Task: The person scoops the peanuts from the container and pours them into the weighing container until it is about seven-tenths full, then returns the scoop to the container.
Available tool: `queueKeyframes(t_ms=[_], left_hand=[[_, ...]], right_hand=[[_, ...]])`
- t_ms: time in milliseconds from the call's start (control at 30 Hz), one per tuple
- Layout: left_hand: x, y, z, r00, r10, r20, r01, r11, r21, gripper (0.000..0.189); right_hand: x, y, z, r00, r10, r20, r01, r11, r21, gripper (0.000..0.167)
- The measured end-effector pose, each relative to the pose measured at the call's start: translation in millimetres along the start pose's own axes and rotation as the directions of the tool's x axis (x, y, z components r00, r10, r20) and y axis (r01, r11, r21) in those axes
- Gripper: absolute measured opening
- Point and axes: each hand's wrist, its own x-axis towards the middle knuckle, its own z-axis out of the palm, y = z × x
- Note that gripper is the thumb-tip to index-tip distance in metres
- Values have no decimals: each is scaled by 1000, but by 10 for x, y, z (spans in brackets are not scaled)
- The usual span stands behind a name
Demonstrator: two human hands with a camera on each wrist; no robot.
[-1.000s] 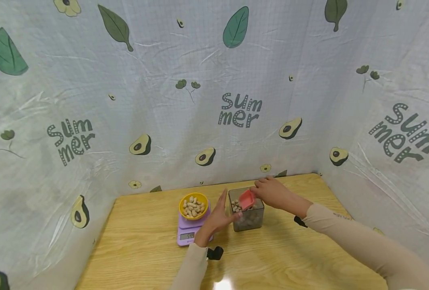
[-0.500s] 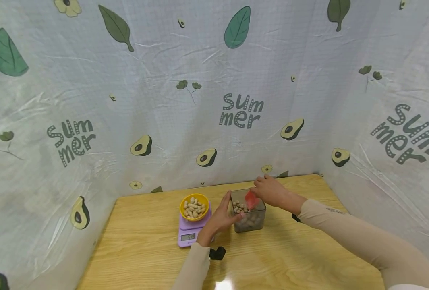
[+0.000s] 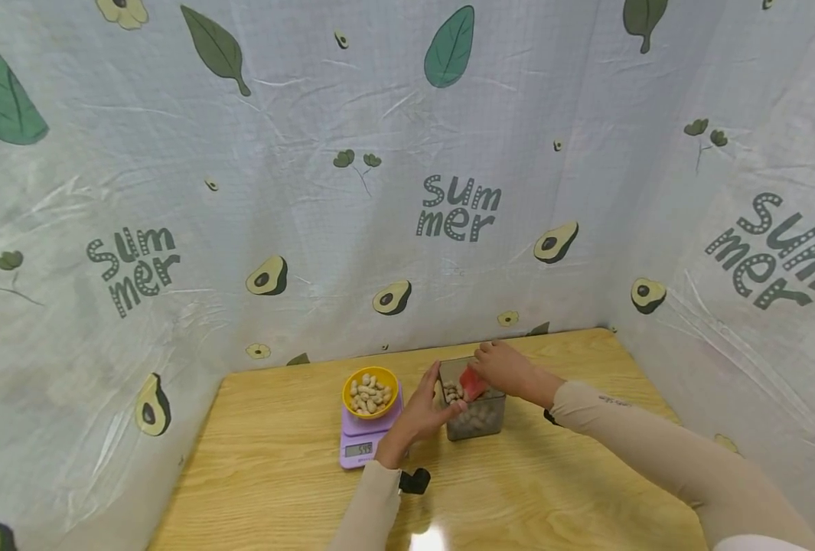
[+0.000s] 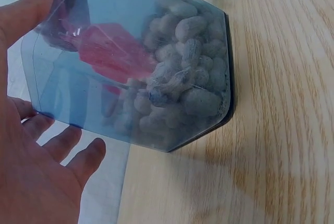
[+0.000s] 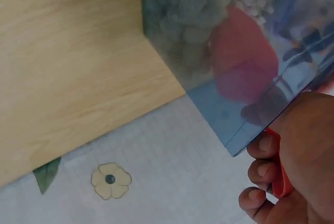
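Note:
My right hand [image 3: 506, 373] grips the handle of a red scoop [image 3: 472, 384], which is tilted down inside a clear grey plastic container [image 3: 477, 425]. The right wrist view shows the fingers curled round the red handle [image 5: 282, 174] at the rim. Through the wall, the scoop's end touches unshelled peanuts [image 4: 190, 57] heaped at the bottom. My left hand [image 3: 417, 419] rests against the container's left front corner, thumb at the front rim and straight fingers along the left side. Part of the scoop is hidden by the right hand in the head view.
Left of the container, a yellow bowl [image 3: 373, 415] of peanuts stands on a purple kitchen scale [image 3: 349, 461] with a lit display. All stand on a wooden table [image 3: 262, 459]. A patterned white sheet [image 3: 311, 229] hangs behind and at both sides.
The right hand has brought the scoop slightly left and tipped it down into the peanuts. The left hand stays at the container, and the bowl and scale have not moved.

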Motion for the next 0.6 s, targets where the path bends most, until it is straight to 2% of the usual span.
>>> queueKeyframes(t_ms=[133,233,500,600], left_hand=[[-12,6,23,1000,-9,8,9,1000,6,109],[-19,15,25,999,-27,22,27,1000,6,106],[-9,17,14,1000,-15,7,14,1000,3,101],[-12,12,13,1000,-17,7,17,1000,7,100]], right_hand=[[-30,34,34,998,-43,-49,48,993,105,19],[-33,49,42,997,-60,-53,69,980,187,13],[34,-4,53,994,-51,-99,77,957,281,5],[8,-6,93,995,-9,-98,40,947,319,7]])
